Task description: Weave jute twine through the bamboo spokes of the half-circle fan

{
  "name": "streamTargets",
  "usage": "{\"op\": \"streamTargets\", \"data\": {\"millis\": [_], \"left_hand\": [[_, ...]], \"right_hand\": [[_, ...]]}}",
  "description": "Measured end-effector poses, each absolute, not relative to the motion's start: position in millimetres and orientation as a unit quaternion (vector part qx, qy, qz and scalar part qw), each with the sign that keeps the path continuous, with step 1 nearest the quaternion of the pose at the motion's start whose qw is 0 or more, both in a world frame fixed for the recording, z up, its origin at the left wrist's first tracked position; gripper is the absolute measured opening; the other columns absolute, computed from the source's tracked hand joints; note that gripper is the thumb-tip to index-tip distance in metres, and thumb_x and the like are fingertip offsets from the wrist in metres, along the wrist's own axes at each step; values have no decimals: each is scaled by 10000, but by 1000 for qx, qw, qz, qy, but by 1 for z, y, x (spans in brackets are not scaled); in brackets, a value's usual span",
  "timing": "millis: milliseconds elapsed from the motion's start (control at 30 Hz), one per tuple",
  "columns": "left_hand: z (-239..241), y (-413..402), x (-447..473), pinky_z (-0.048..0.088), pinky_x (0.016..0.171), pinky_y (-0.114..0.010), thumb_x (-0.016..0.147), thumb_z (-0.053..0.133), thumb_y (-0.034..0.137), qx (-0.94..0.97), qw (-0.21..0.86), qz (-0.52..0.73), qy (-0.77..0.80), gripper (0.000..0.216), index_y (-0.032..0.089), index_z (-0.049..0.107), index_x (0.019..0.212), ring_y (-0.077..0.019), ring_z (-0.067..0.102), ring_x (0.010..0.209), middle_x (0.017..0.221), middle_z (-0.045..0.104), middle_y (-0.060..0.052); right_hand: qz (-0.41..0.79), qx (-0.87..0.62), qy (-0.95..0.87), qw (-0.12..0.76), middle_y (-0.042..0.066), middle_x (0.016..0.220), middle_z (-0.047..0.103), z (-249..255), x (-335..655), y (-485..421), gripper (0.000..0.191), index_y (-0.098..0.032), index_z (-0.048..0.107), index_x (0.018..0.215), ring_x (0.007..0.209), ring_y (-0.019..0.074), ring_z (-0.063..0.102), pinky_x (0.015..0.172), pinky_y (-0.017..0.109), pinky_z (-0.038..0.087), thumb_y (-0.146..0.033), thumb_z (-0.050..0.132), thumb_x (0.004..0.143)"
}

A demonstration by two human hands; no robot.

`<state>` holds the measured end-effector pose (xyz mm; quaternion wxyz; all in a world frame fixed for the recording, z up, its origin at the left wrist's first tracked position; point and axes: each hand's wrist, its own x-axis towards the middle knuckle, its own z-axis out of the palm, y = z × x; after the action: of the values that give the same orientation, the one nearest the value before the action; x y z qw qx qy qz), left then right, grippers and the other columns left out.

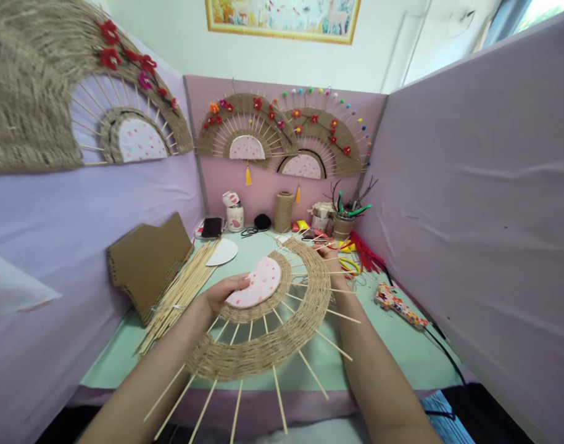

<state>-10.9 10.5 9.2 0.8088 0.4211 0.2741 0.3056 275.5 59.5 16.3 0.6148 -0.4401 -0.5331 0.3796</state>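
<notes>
A half-round fan of woven twine (305, 317) on thin bamboo sticks is held over the table, tilted, its bare stick ends pointing towards me and to the right. At its centre sits a white half-disc with pink spots (263, 285). My left hand (224, 293) is closed on this centre, thumb on the spotted half-disc and the other fingers hidden underneath. At the far right edge of the woven band my right hand (328, 253) is closed around the fan's rim among the sticks; its fingertips are partly hidden.
Bamboo sticks (180, 296), brown cardboard (147, 262) and a white half-disc (223, 251) lie left. A twine spool (284, 211) and a can of tools (343, 225) stand behind. A corded glue gun (397, 303) lies right. Finished fans (245, 111) hang on the partition.
</notes>
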Motion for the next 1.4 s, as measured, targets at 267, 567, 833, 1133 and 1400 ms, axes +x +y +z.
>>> {"op": "streamTargets", "data": {"millis": [267,567,833,1133,1400], "left_hand": [[13,16,-4,419,938,-343,716,676,324,503,693,392,337,504,151,593,1182,-263,552,1117,1218,606,-111],[19,22,-5,484,856,-324,780,496,299,381,754,485,227,454,139,554,1200,-262,593,1064,1144,642,-123],[22,20,-4,440,974,-293,676,464,16,317,736,575,166,380,70,642,1008,-232,454,1241,1174,628,-141],[10,38,-1,529,665,-195,774,637,160,298,636,630,332,74,130,609,836,-147,675,815,809,715,-81],[2,42,-1,477,585,-209,644,735,381,440,413,629,490,268,168,577,681,-173,625,758,628,625,-8]], "right_hand": [[383,-412,-544,623,39,774,668,12,266,52,236,-172,639,774,637,161,546,611,304,459,-299,619,576],[266,-473,-629,556,20,631,587,5,257,57,233,-154,644,714,589,144,497,576,263,403,-360,535,720],[240,-464,-667,532,43,720,633,12,243,43,298,-143,673,853,645,155,518,617,261,408,-377,502,785],[229,-446,-748,434,37,752,670,-3,229,40,243,-171,680,837,660,151,554,639,251,410,-336,505,807],[202,-474,-767,382,37,779,671,-7,226,41,194,-192,659,822,700,165,570,653,254,393,-278,485,823]]}}
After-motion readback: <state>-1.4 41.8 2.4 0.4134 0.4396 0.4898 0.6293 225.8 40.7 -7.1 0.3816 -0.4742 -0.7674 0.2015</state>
